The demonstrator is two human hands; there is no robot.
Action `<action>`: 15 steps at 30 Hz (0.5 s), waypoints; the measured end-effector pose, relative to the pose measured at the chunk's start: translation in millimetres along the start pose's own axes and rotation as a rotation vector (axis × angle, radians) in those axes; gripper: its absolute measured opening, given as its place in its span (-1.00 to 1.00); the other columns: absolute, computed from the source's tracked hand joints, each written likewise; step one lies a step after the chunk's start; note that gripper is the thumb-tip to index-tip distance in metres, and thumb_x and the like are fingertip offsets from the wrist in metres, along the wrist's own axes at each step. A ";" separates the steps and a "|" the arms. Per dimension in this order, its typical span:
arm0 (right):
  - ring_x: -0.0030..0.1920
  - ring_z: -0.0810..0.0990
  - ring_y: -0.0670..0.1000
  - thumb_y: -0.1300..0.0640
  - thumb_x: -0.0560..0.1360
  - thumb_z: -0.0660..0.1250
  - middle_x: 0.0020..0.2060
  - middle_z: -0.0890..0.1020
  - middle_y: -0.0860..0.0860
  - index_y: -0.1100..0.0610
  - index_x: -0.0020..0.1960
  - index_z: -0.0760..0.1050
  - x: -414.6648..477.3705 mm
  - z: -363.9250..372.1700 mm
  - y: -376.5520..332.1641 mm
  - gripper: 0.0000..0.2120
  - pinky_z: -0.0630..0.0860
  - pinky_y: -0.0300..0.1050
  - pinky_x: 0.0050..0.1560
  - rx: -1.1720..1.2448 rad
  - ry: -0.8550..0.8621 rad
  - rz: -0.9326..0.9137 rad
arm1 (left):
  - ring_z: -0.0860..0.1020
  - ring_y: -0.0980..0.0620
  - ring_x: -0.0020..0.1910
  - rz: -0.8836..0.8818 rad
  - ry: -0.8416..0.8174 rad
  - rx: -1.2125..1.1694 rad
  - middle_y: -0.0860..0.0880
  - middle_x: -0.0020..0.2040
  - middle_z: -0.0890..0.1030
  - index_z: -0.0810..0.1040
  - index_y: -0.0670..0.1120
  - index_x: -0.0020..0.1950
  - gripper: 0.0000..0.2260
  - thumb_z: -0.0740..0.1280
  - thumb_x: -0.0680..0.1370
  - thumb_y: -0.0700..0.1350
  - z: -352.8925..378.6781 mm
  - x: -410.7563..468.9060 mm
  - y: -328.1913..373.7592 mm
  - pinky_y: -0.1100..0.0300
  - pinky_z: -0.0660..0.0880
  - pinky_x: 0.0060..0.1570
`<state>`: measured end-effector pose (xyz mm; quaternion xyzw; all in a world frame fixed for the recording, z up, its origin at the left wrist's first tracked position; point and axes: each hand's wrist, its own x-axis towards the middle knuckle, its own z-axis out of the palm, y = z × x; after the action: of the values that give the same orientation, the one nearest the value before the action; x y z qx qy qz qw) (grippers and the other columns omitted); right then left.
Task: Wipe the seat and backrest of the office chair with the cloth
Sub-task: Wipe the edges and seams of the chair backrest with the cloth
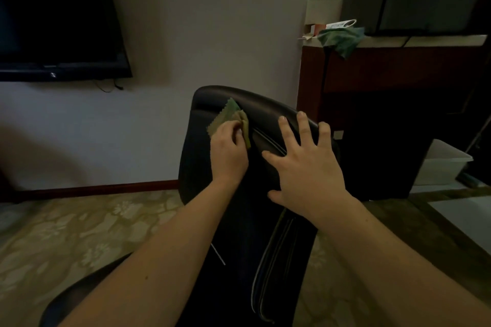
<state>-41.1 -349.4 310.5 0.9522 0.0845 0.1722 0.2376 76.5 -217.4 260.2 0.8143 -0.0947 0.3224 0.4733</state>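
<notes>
Dim carpeted room, wall-mounted TV [53,21] behind. Pinching olive cloth [229,115] between curled left hand [228,152] fingers, pressing it onto upper backrest [265,106] of black office chair [252,233]. Bracing backrest with right hand [305,167], fingers spread flat. Working backrest step; next probably calling for downward strokes, then seat, too dark to make out. Print on counter box [341,24] blurring beyond reading.

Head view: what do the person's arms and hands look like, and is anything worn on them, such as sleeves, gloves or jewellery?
The left hand and right hand are bare, with no gloves and no rings visible. The left forearm and right forearm are uncovered down to the picture's edge: no sleeves, watch or bracelet shows. In the dim light, finer marks cannot be told.
</notes>
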 end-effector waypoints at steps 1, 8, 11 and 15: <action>0.53 -0.27 0.44 -0.43 0.46 0.22 0.58 -0.23 0.26 -0.20 0.56 0.14 1.6 1.1 -0.2 -0.25 -0.12 0.49 0.42 -0.001 0.001 0.001 | 0.48 -0.02 0.31 0.006 -0.038 0.013 -0.07 0.31 0.56 0.53 -0.11 0.36 -0.72 0.17 0.70 -0.10 1.3 1.7 -3.1 0.01 0.42 0.37; 0.53 -0.26 0.45 -0.45 0.45 0.19 0.58 -0.23 0.26 -0.21 0.57 0.11 7.3 5.7 2.7 -0.23 -0.09 0.51 0.42 -0.019 -0.010 0.006 | 0.37 -0.12 0.42 -0.007 -0.129 0.151 -0.09 0.45 0.47 0.43 -0.11 0.50 -0.64 0.11 0.72 -0.09 5.0 21.2 -5.2 -0.05 0.33 0.45; 0.53 -0.26 0.44 -0.45 0.45 0.19 0.58 -0.23 0.25 -0.22 0.56 0.11 6.0 5.5 2.6 -0.24 -0.09 0.50 0.42 -0.018 -0.012 0.010 | 0.41 -0.06 0.37 0.050 -0.095 0.130 -0.05 0.41 0.51 0.49 -0.09 0.45 -0.67 0.15 0.71 -0.13 7.4 5.2 2.4 0.15 0.33 0.36; 0.53 -0.27 0.43 -0.45 0.45 0.19 0.59 -0.23 0.23 -0.21 0.57 0.11 2.6 3.1 -0.6 -0.24 -0.10 0.50 0.43 -0.015 -0.010 0.023 | 0.40 -0.01 0.38 0.184 -0.120 0.154 -0.02 0.44 0.51 0.47 -0.09 0.47 -0.67 0.18 0.70 -0.14 -0.4 -18.2 2.7 0.31 0.18 0.29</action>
<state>-37.6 -349.5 308.4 0.9522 0.0709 0.1708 0.2432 61.0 -221.3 251.1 0.8539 -0.1719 0.3217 0.3713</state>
